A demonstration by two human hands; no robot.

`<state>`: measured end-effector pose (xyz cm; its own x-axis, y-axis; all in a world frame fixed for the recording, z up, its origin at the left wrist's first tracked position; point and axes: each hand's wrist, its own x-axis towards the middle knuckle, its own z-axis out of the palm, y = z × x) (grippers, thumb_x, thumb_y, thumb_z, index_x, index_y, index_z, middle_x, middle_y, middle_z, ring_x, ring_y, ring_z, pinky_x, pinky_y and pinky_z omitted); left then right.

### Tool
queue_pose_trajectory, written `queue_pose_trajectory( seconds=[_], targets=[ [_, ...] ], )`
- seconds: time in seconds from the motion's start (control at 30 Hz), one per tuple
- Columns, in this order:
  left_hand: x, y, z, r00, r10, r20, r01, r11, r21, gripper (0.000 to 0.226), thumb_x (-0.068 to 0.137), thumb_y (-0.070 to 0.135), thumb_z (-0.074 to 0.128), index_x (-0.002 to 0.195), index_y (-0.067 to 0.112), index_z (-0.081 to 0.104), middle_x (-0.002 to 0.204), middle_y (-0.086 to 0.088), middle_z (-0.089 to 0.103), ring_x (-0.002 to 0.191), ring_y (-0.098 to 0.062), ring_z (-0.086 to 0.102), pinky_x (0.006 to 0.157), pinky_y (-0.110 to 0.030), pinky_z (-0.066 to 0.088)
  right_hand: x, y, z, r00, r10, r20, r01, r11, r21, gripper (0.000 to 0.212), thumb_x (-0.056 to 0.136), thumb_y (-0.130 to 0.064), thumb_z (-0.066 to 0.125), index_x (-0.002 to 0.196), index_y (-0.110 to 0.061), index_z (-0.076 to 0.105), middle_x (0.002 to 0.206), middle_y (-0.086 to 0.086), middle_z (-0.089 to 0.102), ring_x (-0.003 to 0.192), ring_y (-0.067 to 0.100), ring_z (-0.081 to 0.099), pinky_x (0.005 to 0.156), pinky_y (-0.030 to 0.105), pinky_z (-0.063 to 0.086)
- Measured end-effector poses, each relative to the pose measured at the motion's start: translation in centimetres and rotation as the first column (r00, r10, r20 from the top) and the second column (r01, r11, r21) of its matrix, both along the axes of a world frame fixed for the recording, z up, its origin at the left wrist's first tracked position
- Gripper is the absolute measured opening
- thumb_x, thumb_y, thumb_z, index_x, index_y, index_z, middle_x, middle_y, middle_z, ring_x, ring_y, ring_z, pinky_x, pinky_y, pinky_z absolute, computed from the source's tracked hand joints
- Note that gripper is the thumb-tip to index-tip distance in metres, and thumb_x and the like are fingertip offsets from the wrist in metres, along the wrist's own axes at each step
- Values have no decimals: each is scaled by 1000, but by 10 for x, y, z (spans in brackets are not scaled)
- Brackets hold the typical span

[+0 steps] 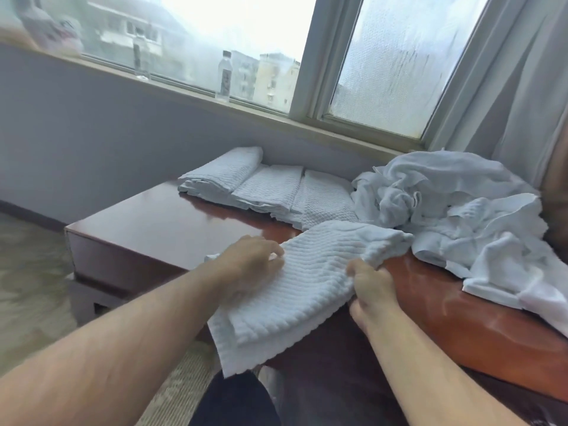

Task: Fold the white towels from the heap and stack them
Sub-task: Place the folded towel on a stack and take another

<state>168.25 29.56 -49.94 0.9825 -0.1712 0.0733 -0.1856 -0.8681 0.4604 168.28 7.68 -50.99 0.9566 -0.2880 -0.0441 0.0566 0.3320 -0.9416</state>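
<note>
left forearm (pixel 101 342) and right forearm (pixel 430 364), nearest the lens, reach over the near edge of the wooden table (pixel 153 222). on the table's right end lies the heap (pixel 461 216) of crumpled white towels, close to the right side, presumably so the next one can be drawn off. in front of it the half-folded towel (pixel 307 290) lies doubled across the table edge, its lower layers hanging free toward the lap; judged to be mid-fold. at the far edge, below the window sill (pixel 190 90), the folded towels (pixel 267 186) sit in an overlapping row, clear of the working space. left hand (pixel 249 262): fingers bent over the towel's left edge, apparently pinching it (blurred). right hand (pixel 372 284): thumb and fingers closed on the right edge, to hold the layers aligned. a water bottle (pixel 224 76) stands on the sill.
</note>
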Motion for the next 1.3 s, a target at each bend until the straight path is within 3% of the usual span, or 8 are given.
queue_pose_trajectory(
  seconds=[0.23, 0.43, 0.5, 0.67, 0.9, 1.03, 1.13, 1.3],
  targets=[
    [17, -9, -11, 989, 72, -127, -93, 981, -168, 63, 92, 64, 56, 141, 27, 41, 133, 2, 59, 114, -20, 56, 91, -35, 43, 28, -22, 21, 978, 166, 129, -168, 986, 9, 45, 79, 10, 50, 114, -12, 67, 96, 12, 76, 85, 31, 75, 69, 43, 60],
    [41, 8, -14, 972, 108, -209, -170, 936, -307, 50, 68, 78, 71, 87, 32, 68, 76, 18, 69, 67, 1, 64, 59, -18, 44, 64, -16, 38, 931, 310, 191, -312, 950, -20, 40, 80, 6, 52, 103, -19, 74, 98, 15, 74, 86, 34, 74, 73, 48, 59],
    [49, 15, -13, 975, 78, -209, -159, 900, -406, 32, 72, 75, 69, 80, 44, 73, 78, 22, 73, 69, 3, 69, 65, -21, 52, 83, -11, 40, 926, 333, 180, -335, 942, -17, 35, 85, 4, 53, 110, -13, 70, 102, 18, 73, 89, 36, 73, 74, 49, 59],
    [89, 35, 3, 983, 124, -138, -179, 827, -533, 47, 89, 68, 57, 119, 33, 65, 109, 13, 72, 95, -6, 69, 89, -31, 56, 144, 17, 60, 914, 379, 143, -374, 926, -61, 34, 86, -6, 55, 118, -14, 65, 111, 21, 72, 96, 43, 72, 78, 62, 57],
    [163, 69, 30, 964, 198, -179, -267, 728, -631, 52, 89, 67, 57, 123, 28, 64, 104, 12, 75, 92, -8, 72, 89, -34, 58, 231, 46, 85, 844, 502, 187, -403, 826, -395, 28, 100, -28, 58, 127, -20, 61, 112, 9, 75, 98, 35, 74, 74, 49, 62],
    [205, 81, 46, 962, 212, -174, -274, 750, -602, 46, 89, 70, 54, 111, 32, 66, 89, 21, 74, 72, 5, 70, 59, -10, 52, 279, 60, 93, 854, 486, 187, -425, 858, -289, 28, 104, -25, 53, 130, -14, 57, 117, 13, 73, 104, 36, 72, 85, 54, 60],
    [239, 89, 64, 955, 224, -193, -295, 759, -581, 56, 89, 73, 51, 117, 29, 68, 101, 11, 75, 86, -8, 74, 80, -26, 58, 314, 69, 105, 866, 461, 195, -421, 881, -215, 28, 106, -21, 50, 130, -10, 57, 119, 19, 71, 106, 38, 71, 89, 57, 58],
    [293, 88, 99, 963, 138, -231, -263, 658, -705, 55, 91, 65, 54, 119, 21, 69, 100, 1, 78, 88, -19, 76, 82, -37, 61, 371, 77, 125, 890, 376, 259, -338, 924, -179, 29, 105, -23, 47, 126, -7, 60, 113, 18, 74, 99, 36, 74, 80, 53, 60]
  ],
)
